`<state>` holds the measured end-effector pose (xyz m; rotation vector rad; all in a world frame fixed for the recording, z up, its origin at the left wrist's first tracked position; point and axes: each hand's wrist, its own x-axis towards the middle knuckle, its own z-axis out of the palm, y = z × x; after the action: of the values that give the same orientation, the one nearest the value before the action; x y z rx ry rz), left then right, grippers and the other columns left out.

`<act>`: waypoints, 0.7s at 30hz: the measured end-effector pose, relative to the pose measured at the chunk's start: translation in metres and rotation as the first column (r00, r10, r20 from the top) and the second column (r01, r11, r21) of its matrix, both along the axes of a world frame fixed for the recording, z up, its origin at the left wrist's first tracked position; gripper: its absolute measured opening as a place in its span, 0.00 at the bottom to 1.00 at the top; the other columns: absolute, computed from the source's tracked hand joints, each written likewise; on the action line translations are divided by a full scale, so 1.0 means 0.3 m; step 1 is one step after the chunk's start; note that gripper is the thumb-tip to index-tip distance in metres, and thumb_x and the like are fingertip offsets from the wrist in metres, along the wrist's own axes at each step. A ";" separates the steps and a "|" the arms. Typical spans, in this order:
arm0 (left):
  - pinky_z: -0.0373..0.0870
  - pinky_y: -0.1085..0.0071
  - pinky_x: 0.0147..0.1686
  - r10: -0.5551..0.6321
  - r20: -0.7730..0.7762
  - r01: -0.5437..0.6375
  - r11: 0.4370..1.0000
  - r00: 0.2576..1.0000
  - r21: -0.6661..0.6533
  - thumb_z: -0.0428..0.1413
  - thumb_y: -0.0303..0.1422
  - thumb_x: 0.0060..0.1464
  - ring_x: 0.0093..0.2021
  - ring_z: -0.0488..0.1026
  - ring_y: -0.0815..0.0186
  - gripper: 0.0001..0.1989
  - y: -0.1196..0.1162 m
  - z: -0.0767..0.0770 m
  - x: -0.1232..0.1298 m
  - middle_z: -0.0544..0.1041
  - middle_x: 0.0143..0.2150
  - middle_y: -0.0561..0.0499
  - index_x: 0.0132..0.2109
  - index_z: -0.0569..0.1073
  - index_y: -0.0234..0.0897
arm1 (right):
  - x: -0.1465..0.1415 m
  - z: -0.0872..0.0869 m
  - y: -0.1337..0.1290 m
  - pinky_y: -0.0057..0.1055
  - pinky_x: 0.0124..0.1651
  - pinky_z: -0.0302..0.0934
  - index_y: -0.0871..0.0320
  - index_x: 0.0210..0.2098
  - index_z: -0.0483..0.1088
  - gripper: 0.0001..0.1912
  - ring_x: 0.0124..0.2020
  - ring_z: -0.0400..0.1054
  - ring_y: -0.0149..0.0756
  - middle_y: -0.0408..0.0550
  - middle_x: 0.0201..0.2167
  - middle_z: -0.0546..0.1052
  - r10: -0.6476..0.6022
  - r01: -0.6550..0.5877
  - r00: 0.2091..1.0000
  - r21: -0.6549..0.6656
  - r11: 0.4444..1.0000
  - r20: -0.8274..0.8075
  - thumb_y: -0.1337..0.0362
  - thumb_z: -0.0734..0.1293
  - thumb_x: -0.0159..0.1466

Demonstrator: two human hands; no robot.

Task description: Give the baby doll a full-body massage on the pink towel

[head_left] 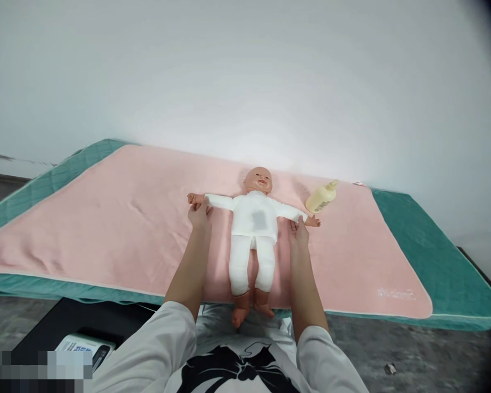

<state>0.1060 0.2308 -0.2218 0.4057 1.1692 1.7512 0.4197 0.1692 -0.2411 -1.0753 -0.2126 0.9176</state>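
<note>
A baby doll (pixel 243 215) with a white cloth body lies on its back on a pink mat (pixel 155 218), its arms stretched out to both sides. My left hand (pixel 199 214) is closed around the doll's arm at the left, near its wrist. At the right, my right hand (pixel 300 233) grips the doll's other arm close to the wrist. The doll's feet reach over the mat's near edge. A pale yellow pump bottle (pixel 321 197) lies tilted on the mat, just beyond the doll's arm at the right.
The mat covers most of a green quilted mattress (pixel 429 240) set against a white wall (pixel 245 82). Below the near edge at the left, a white and blue pack (pixel 84 346) rests on a black surface (pixel 45 333). A small scrap (pixel 390 369) lies on the grey floor.
</note>
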 end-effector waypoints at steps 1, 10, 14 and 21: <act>0.76 0.67 0.44 0.003 0.011 -0.002 1.000 1.000 -0.021 0.61 0.28 0.54 0.39 0.75 0.70 0.08 0.002 0.002 0.001 0.75 0.40 0.49 0.42 0.72 0.37 | -0.001 -0.001 0.001 0.41 0.62 0.65 0.59 0.45 0.68 0.15 0.55 0.71 0.37 0.53 0.50 0.77 0.007 -0.007 1.000 0.002 1.000 0.011 0.58 0.68 0.62; 0.73 0.64 0.53 0.180 0.010 -0.179 0.982 0.984 -0.054 0.63 0.28 0.50 0.47 0.74 0.71 0.20 -0.018 0.040 0.056 0.74 0.50 0.50 0.50 0.69 0.40 | -0.051 0.055 -0.013 0.43 0.58 0.67 0.57 0.46 0.66 0.18 0.48 0.74 0.36 0.52 0.49 0.76 -0.053 0.056 0.978 -0.009 0.998 0.200 0.56 0.68 0.61; 0.71 0.63 0.56 0.215 -0.135 -0.199 0.972 0.967 0.128 0.65 0.28 0.46 0.56 0.71 0.66 0.21 -0.039 0.097 0.091 0.73 0.54 0.50 0.49 0.72 0.42 | -0.078 0.121 -0.019 0.39 0.54 0.69 0.57 0.47 0.64 0.23 0.48 0.72 0.35 0.51 0.47 0.74 -0.117 0.113 0.943 0.030 0.993 0.312 0.54 0.70 0.58; 0.71 0.60 0.56 0.053 -0.666 0.197 0.935 0.744 0.294 0.62 0.34 0.52 0.52 0.75 0.60 0.18 -0.128 0.187 0.198 0.77 0.51 0.47 0.51 0.74 0.39 | -0.111 0.205 -0.016 0.37 0.52 0.67 0.58 0.50 0.66 0.23 0.47 0.71 0.36 0.52 0.48 0.75 -0.010 -0.034 0.759 0.055 0.998 0.651 0.51 0.67 0.60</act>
<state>0.1656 0.1923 -0.1656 1.3767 1.2863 1.7921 0.3863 0.1643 -0.1795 -1.3062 -0.8284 0.5041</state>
